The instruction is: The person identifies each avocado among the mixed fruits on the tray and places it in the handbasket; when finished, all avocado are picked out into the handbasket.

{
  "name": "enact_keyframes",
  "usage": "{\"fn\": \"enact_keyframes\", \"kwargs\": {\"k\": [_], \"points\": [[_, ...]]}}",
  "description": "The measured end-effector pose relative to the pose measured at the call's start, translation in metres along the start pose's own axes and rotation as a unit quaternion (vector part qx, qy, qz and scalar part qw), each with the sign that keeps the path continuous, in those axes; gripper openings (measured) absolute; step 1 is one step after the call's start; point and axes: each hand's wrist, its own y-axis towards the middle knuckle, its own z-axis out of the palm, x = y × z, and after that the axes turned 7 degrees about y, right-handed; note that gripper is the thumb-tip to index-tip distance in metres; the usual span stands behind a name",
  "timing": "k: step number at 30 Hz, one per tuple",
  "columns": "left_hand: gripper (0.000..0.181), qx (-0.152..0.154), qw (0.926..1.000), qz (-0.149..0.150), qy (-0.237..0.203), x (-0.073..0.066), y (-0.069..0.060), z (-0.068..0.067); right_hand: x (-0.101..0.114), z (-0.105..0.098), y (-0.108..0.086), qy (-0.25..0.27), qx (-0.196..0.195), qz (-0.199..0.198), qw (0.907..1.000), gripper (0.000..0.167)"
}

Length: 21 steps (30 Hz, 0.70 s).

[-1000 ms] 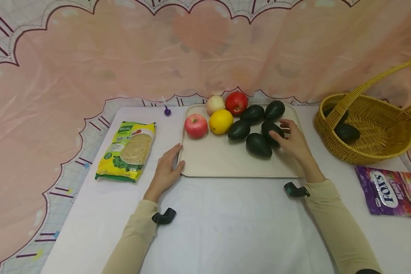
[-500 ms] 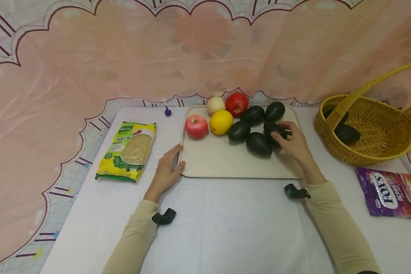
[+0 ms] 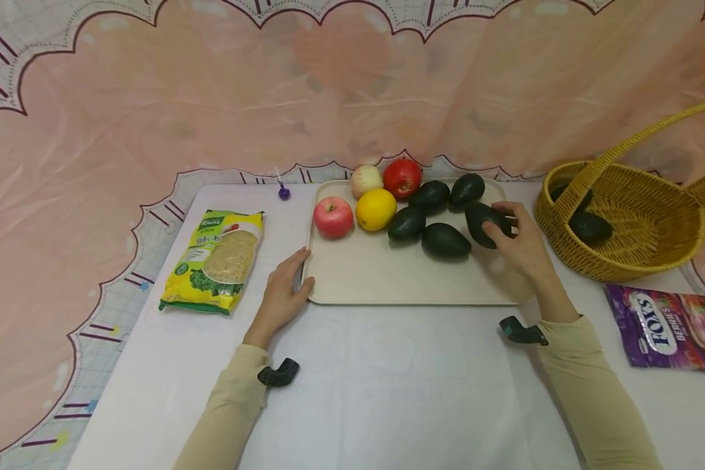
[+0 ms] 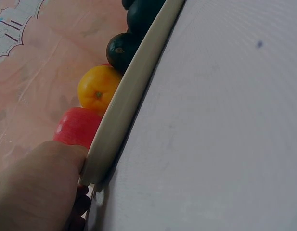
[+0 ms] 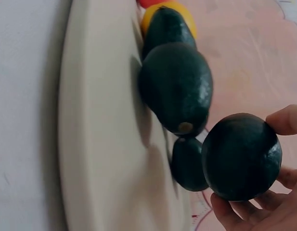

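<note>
My right hand (image 3: 527, 245) grips a dark green avocado (image 3: 485, 225) between thumb and fingers above the tray's right part. The right wrist view shows this avocado (image 5: 241, 158) raised off the tray, its blunt end toward the camera. Several other avocados (image 3: 446, 241) lie on the beige tray (image 3: 388, 281), beside a yellow lemon-like fruit (image 3: 376, 209), a pink-red apple (image 3: 333, 217), a red fruit (image 3: 402, 178) and a pale round fruit (image 3: 366, 181). At the tray's left edge rests my left hand (image 3: 280, 297), touching the rim with fairly straight fingers.
Right of the tray stands a yellow wicker basket (image 3: 628, 258) with a tall handle and dark avocados inside. A purple Fox's candy bag (image 3: 670, 329) lies before it. On the left are a yellow Knorr bag (image 3: 214, 261) and a small purple lollipop (image 3: 284, 193).
My right hand has lifted the avocado away from its neighbours and shifted it a little to the right. The left hand stays at the tray's edge.
</note>
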Motion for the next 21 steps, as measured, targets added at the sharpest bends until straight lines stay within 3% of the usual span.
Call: {"fn": "enact_keyframes", "kwargs": {"k": [14, 21], "points": [[0.054, 0.004, 1.0, -0.002, 0.002, -0.001, 0.001, -0.001, 0.006, -0.029, -0.013, 0.007, -0.024, -0.018, 0.9995, 0.051], [0.054, 0.003, 1.0, -0.003, 0.005, 0.0, 0.0, 0.0, 0.013, -0.045, -0.02, -0.029, -0.017, -0.027, 0.9991, 0.055]]}}
